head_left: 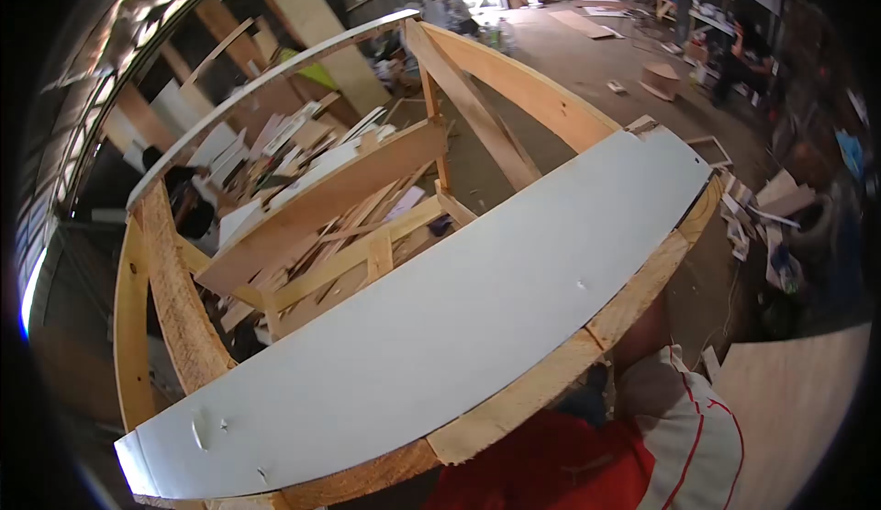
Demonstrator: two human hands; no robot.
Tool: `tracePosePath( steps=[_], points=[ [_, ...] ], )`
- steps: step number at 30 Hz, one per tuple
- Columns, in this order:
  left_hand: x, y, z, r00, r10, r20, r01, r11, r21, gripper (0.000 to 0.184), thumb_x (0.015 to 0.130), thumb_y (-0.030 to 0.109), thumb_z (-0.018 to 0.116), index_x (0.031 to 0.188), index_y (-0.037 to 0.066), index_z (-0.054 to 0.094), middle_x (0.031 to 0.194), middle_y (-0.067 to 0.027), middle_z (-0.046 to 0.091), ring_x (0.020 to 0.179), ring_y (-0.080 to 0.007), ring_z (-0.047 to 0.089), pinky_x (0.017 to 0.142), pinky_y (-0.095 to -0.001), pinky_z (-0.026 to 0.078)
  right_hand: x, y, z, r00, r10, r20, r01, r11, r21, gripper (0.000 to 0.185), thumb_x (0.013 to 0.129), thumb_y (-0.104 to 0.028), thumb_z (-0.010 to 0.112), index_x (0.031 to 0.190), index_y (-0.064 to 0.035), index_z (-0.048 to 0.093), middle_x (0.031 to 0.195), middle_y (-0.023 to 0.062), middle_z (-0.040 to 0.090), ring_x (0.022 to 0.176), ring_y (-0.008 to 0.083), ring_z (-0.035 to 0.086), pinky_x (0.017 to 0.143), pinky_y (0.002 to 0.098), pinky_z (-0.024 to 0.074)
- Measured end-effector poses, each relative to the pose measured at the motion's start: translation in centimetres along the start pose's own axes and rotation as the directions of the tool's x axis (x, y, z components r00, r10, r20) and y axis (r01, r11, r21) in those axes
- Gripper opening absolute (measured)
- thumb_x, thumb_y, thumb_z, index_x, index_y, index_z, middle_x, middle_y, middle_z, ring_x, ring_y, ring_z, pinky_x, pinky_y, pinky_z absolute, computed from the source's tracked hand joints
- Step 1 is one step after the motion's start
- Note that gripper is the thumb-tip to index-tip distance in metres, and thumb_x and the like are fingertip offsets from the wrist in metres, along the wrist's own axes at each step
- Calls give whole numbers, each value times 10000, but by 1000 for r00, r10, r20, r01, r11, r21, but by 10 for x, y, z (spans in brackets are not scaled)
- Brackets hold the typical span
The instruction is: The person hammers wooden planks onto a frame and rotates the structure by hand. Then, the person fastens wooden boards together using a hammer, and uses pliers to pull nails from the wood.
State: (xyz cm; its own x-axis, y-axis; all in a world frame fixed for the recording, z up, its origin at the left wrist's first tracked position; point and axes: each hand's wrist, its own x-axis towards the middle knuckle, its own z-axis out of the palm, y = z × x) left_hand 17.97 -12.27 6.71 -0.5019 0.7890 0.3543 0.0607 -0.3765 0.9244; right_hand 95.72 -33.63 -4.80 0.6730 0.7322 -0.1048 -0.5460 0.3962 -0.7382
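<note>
Neither of my hands shows in the head view. Right in front of my body stands a large wooden frame with curved edges. Its near side carries a curved white panel (395,308), which has a few small marks or chips on its surface. Beneath the panel's near edge runs a rough-cut timber edge (514,409) made of several joined pieces. A diagonal wooden brace (482,111) and a rough plank (179,290) link the near side to the far white-edged rail (275,74). A wide board (326,212) crosses the middle.
Scrap wood (294,143) is heaped beyond the frame, with more offcuts (739,216) on the floor at right. A plywood sheet (798,409) lies at lower right. One person (748,60) is at the far right; a dark figure (191,202), partly hidden, is at left.
</note>
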Motion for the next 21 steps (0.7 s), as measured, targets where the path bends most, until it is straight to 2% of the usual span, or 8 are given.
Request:
tracePosePath(
  steps=[10,21],
  points=[
    [-125,53,250,955,49,294,-13,992,-123,747,1057,645,314,1547,81,326,1500,-147,439,1386,-329,432,1140,-532,375,-93,-162,-253,946,-151,-287,149,988,-29,790,1022,-644,426,1565,-74,367,1554,124,461,1408,282,461,1177,452,360],
    [-230,59,500,869,61,492,45,978,-202,761,1058,647,306,1566,80,292,1528,-149,407,1407,-333,409,1157,-535,356,-122,-284,-415,801,-271,-534,255,961,-106,784,1018,-637,443,1557,-71,378,1538,123,475,1391,280,476,1164,448,375]
  ],
)
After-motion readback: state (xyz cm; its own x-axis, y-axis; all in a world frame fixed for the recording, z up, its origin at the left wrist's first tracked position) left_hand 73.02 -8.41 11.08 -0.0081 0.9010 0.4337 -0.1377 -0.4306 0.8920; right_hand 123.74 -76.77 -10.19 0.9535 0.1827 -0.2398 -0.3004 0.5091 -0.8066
